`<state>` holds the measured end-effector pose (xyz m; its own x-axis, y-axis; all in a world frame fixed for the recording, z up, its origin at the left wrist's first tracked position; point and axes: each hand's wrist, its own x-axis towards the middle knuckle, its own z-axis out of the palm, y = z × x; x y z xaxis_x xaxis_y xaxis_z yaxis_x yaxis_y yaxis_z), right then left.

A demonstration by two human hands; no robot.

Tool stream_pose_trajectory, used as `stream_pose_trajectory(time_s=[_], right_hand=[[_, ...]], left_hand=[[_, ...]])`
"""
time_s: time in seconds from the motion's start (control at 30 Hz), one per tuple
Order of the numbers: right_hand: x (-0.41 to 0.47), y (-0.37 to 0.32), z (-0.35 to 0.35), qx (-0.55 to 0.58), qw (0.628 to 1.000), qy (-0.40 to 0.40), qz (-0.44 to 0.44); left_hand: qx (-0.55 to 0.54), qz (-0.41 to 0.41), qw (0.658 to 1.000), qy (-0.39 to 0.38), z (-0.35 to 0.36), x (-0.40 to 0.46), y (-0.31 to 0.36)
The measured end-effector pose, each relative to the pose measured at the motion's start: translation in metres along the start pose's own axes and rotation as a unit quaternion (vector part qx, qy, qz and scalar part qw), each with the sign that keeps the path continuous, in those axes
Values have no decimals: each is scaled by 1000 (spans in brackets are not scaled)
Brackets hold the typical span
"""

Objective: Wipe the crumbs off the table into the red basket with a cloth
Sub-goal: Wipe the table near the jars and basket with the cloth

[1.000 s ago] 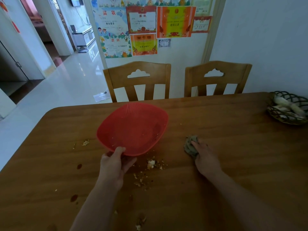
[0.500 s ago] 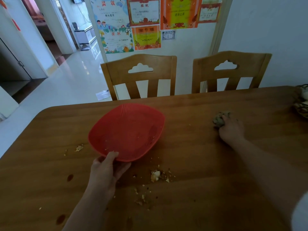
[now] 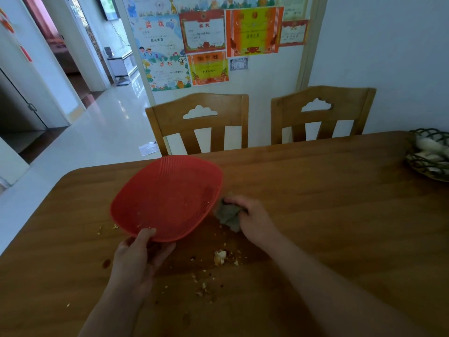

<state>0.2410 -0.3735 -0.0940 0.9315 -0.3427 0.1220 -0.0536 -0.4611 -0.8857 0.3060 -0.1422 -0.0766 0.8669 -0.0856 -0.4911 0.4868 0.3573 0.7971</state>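
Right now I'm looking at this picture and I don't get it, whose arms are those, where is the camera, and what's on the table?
There is no machine here. The arms belong to a person wearing a wide-angle camera on the head, so you look forward and down at their own hands.

The left hand grips the near rim of a red basket, tilted up off the wooden table. The right hand holds a crumpled grey cloth against the table, right beside the basket's edge.

Crumbs lie scattered on the table in front of the hands, with a few more to the left of the basket. A woven basket sits at the far right, and two wooden chairs stand behind.
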Motion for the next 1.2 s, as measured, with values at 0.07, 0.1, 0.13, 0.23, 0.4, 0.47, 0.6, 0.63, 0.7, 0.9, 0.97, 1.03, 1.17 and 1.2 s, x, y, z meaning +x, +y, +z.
stream_pose_trajectory(time_s=[0.07,0.1,0.13,0.23,0.4,0.47,0.6,0.63,0.7,0.9,0.97,1.03,1.17,1.2], right_hand=[[-14,-12,-13,65,996,57,8],[-20,-16,-20,52,997,61,8],[-28,-19,-28,3,999,52,2],[-46,-20,-40,-36,997,69,-4],[-76,-31,-49,0,997,77,28],[-85,-31,-52,-38,995,82,44],[-108,-29,-73,73,965,187,169],[-115,-29,-84,103,949,207,213],[-134,-19,-106,146,919,216,297],[-189,29,-111,-229,929,205,205],[-192,44,-96,-318,923,119,181],[-193,64,-83,-394,902,39,172],[-171,91,-104,-434,877,61,195],[-162,97,-116,-429,877,61,207]], left_hand=[[2,3,1000,-6,-2,-7,6],[1,3,1000,-9,-2,-10,8],[-2,2,1000,-11,-2,-14,9],[-8,-5,1000,-24,2,-27,11],[-1,-13,998,-62,3,-51,5],[0,-21,997,-69,4,-59,2],[11,-40,995,-90,4,-76,-6],[19,-43,994,-95,4,-80,-10],[28,-50,993,-105,5,-86,-18],[40,-66,991,-108,19,-95,-42],[46,-63,991,-109,30,-96,-50],[47,-62,991,-112,41,-96,-58],[63,-63,989,-121,67,-92,-73],[69,-63,989,-117,74,-91,-77]])
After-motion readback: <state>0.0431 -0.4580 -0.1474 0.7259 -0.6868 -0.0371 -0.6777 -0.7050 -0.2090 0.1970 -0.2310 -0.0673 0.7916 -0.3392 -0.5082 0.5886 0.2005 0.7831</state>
